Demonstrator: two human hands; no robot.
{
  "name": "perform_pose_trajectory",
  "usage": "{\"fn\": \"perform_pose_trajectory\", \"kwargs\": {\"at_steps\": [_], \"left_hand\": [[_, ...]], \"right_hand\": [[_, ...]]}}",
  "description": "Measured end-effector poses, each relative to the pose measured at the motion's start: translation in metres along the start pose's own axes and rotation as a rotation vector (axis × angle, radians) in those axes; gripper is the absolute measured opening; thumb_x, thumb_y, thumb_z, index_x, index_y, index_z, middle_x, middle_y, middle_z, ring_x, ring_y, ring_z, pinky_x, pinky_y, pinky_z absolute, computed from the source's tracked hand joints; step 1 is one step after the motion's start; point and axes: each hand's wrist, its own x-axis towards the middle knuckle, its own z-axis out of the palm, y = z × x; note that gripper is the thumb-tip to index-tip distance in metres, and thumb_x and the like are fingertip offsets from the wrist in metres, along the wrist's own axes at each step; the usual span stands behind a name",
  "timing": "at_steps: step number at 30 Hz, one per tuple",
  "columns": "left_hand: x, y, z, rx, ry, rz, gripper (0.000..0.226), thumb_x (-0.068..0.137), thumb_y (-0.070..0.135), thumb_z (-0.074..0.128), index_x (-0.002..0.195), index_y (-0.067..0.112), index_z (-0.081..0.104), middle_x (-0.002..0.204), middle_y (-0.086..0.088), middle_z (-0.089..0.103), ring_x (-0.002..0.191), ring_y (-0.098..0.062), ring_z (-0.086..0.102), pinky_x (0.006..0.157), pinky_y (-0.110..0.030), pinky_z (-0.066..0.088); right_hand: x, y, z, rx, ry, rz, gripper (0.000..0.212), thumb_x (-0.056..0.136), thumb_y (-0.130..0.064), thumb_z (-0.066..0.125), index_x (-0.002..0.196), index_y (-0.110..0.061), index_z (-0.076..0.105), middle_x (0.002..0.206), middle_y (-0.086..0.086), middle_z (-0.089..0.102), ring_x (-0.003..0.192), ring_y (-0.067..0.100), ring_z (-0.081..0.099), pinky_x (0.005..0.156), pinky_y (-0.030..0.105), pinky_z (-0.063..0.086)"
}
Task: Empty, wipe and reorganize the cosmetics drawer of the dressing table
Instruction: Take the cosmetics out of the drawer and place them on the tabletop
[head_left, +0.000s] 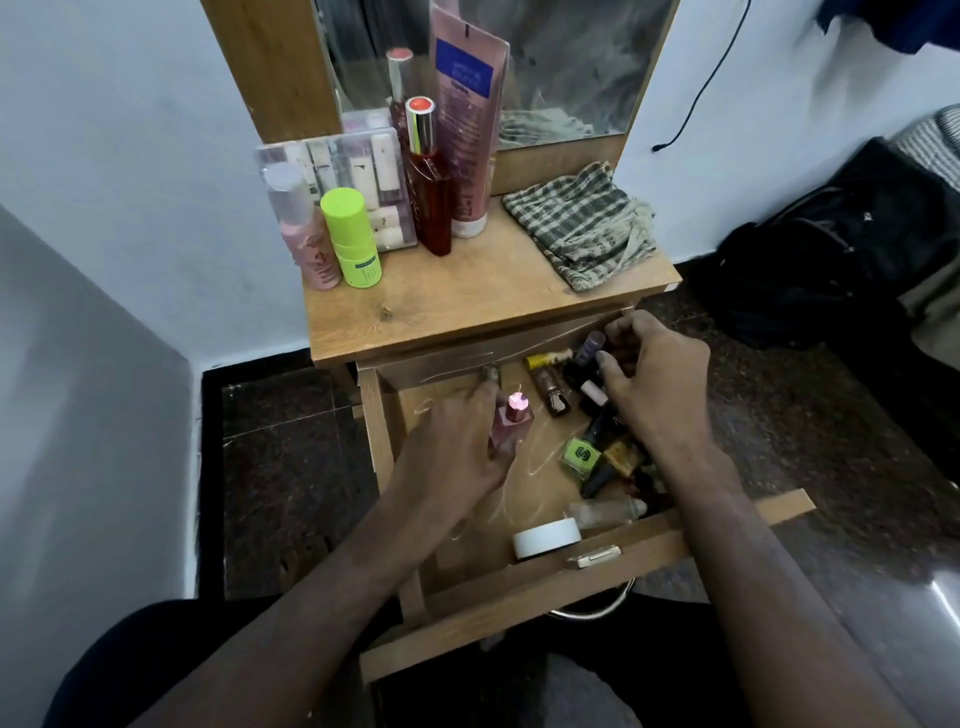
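Observation:
The wooden drawer (535, 587) of the dressing table stands pulled out below the tabletop (467, 296). My left hand (457, 452) is inside it, closed around a small pink bottle (511, 423) with a shiny pink cap. My right hand (654, 384) reaches into the drawer's far right corner, its fingers curled on a small purple-capped bottle (592, 347). Several little bottles lie jumbled along the right side, among them a green one (581, 457) and a brown one (551, 392). A white round lid (546, 538) and a clear bottle (605, 512) rest near the drawer front.
On the tabletop stand a lime-green stick (352, 236), a pink spray bottle (304, 234), a clear organiser (353, 176), a dark red bottle (428, 182) and a tall pink tube (467, 119). A checked cloth (582, 223) lies at the right. A black bag (831, 249) sits on the floor.

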Motion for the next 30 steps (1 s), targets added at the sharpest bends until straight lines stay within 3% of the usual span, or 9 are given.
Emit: {"fn": "perform_pose_trajectory", "kwargs": {"at_steps": [4, 7, 11, 14, 16, 21, 24, 27, 30], "left_hand": [[0.001, -0.004, -0.003, -0.024, -0.020, 0.037, 0.045, 0.093, 0.041, 0.078, 0.131, 0.022, 0.063, 0.120, 0.003, 0.072, 0.100, -0.008, 0.064, 0.080, -0.017, 0.043], [0.002, -0.006, -0.001, -0.031, -0.044, 0.061, 0.051, 0.090, 0.040, 0.079, 0.134, 0.022, 0.061, 0.123, 0.002, 0.071, 0.106, -0.010, 0.065, 0.083, -0.019, 0.043], [0.004, -0.007, -0.001, -0.045, -0.060, 0.067, 0.044, 0.087, 0.039, 0.081, 0.125, 0.026, 0.062, 0.119, 0.005, 0.070, 0.105, -0.009, 0.064, 0.084, -0.022, 0.048], [0.007, -0.008, -0.003, -0.077, -0.067, 0.075, 0.037, 0.090, 0.038, 0.080, 0.121, 0.026, 0.065, 0.116, 0.005, 0.072, 0.102, -0.008, 0.064, 0.082, -0.023, 0.049], [0.008, -0.009, -0.002, -0.093, -0.073, 0.065, 0.041, 0.090, 0.037, 0.081, 0.126, 0.024, 0.065, 0.121, 0.003, 0.073, 0.107, -0.010, 0.067, 0.087, -0.027, 0.055], [0.009, -0.010, -0.001, -0.061, -0.071, 0.053, 0.058, 0.092, 0.036, 0.079, 0.143, 0.018, 0.059, 0.133, -0.004, 0.070, 0.119, -0.016, 0.066, 0.088, -0.018, 0.045], [0.010, -0.011, -0.003, -0.047, -0.074, 0.051, 0.052, 0.092, 0.035, 0.078, 0.138, 0.018, 0.061, 0.129, -0.003, 0.070, 0.117, -0.015, 0.065, 0.085, -0.017, 0.042], [0.011, -0.012, -0.005, -0.051, -0.076, 0.055, 0.051, 0.092, 0.037, 0.079, 0.137, 0.019, 0.062, 0.128, -0.002, 0.071, 0.115, -0.014, 0.065, 0.082, -0.014, 0.039], [0.011, -0.012, -0.006, -0.044, -0.086, 0.063, 0.051, 0.091, 0.037, 0.081, 0.135, 0.020, 0.063, 0.128, -0.002, 0.072, 0.113, -0.012, 0.067, 0.083, -0.016, 0.045]], "right_hand": [[-0.003, 0.002, -0.012, -0.080, -0.073, 0.049, 0.012, 0.088, -0.019, 0.076, 0.096, -0.026, 0.070, 0.084, 0.000, 0.071, 0.075, 0.019, 0.069, 0.073, 0.031, 0.057], [-0.011, -0.005, -0.029, -0.246, -0.293, 0.089, 0.016, 0.087, -0.031, 0.081, 0.097, -0.033, 0.068, 0.096, 0.005, 0.068, 0.086, 0.027, 0.070, 0.079, 0.043, 0.062], [-0.029, -0.017, -0.042, -0.383, -0.530, 0.115, 0.028, 0.081, -0.039, 0.087, 0.092, -0.032, 0.062, 0.102, 0.003, 0.065, 0.092, 0.027, 0.067, 0.082, 0.044, 0.060], [-0.036, -0.021, -0.038, -0.346, -0.533, 0.099, 0.038, 0.083, -0.042, 0.086, 0.113, -0.035, 0.064, 0.107, 0.003, 0.067, 0.097, 0.028, 0.068, 0.084, 0.045, 0.061], [-0.034, -0.017, -0.033, -0.306, -0.545, 0.072, 0.051, 0.086, -0.040, 0.084, 0.132, -0.037, 0.063, 0.110, 0.004, 0.068, 0.102, 0.026, 0.067, 0.087, 0.040, 0.060], [-0.030, -0.003, -0.021, -0.144, -0.586, -0.040, 0.054, 0.091, -0.026, 0.082, 0.142, -0.029, 0.063, 0.105, -0.005, 0.074, 0.094, 0.010, 0.065, 0.085, 0.018, 0.044], [-0.027, -0.002, -0.025, -0.074, -0.528, -0.046, 0.039, 0.088, -0.017, 0.084, 0.124, -0.025, 0.071, 0.098, -0.004, 0.076, 0.093, 0.013, 0.071, 0.089, 0.024, 0.053], [-0.026, -0.001, -0.038, -0.293, -0.690, 0.018, 0.023, 0.080, -0.020, 0.088, 0.083, -0.033, 0.069, 0.094, 0.000, 0.071, 0.085, 0.020, 0.072, 0.086, 0.040, 0.062], [-0.038, -0.014, -0.047, -0.547, -0.871, 0.054, 0.021, 0.074, -0.026, 0.089, 0.088, -0.029, 0.073, 0.106, 0.000, 0.066, 0.093, 0.023, 0.071, 0.082, 0.036, 0.061]]}}
